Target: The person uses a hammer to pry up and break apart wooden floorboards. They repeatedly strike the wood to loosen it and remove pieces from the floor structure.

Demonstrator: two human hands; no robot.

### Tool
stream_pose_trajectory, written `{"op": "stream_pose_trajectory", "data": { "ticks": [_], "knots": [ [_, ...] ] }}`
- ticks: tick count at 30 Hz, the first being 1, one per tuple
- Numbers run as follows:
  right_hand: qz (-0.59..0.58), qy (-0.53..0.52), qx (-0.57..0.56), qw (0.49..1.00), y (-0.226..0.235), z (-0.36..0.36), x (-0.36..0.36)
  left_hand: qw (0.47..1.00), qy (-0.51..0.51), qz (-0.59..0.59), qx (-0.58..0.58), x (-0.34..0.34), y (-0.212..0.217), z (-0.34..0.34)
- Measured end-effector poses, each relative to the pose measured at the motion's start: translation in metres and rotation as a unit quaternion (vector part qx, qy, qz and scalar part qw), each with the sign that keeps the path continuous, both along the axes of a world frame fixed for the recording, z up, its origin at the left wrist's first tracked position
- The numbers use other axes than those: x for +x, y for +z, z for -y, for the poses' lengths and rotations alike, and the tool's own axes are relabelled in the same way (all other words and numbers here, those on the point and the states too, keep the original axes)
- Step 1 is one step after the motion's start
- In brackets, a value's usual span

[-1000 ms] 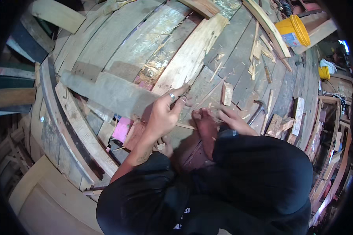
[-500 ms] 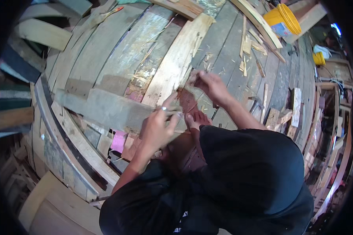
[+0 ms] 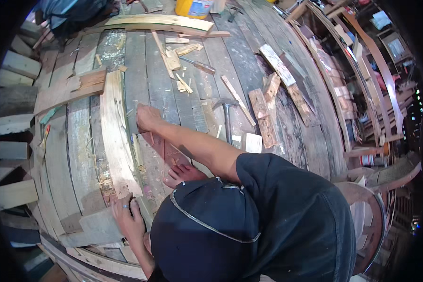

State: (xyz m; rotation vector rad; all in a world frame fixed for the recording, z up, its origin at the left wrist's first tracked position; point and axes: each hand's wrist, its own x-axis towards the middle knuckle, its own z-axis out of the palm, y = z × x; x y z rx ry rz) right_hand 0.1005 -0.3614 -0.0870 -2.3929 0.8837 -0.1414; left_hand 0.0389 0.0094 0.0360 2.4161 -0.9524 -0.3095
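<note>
A long pale plank (image 3: 112, 127) with a rough, splintered edge lies on the floor left of me. At its near end is my left hand (image 3: 129, 218), its fingers apart, against the plank end and a grey board (image 3: 98, 228). My right hand (image 3: 148, 117) is reached forward beside the plank's right edge. Its fingers are curled down, and what they hold, if anything, is hidden. My bare foot (image 3: 185, 174) rests on the floor between my arms.
A hammer (image 3: 227, 120) and a chisel (image 3: 199, 65) lie to the right, among wood scraps (image 3: 263, 113) and a thin strip (image 3: 238, 100). A brown board (image 3: 73, 89) crosses the plank's far end. Beyond stand a pale beam (image 3: 160, 21) and a yellow bucket (image 3: 195, 8).
The view has swung to the right. My hands, close together before, are now far apart: the right has reached forward along the plank, the left is at its near end.
</note>
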Motion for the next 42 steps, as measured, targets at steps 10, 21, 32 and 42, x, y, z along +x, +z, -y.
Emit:
{"op": "stream_pose_trajectory", "data": {
  "ticks": [10,21,32,42],
  "knots": [
    [0.091,-0.058,0.234,0.966,0.006,0.028,-0.038,0.999,-0.018,-0.022,0.036,0.001,0.012,0.002],
    [0.198,-0.197,0.578,0.766,0.012,0.067,-0.108,0.998,-0.002,-0.031,0.063,-0.004,0.021,0.006],
    [0.128,-0.16,0.155,0.966,-0.002,0.116,-0.11,0.942,0.239,-0.096,-0.214,0.012,-0.001,-0.065],
    [0.197,-0.226,0.24,0.923,-0.009,0.129,-0.12,0.742,0.542,-0.304,-0.252,-0.012,-0.083,-0.183]
  ]
}}
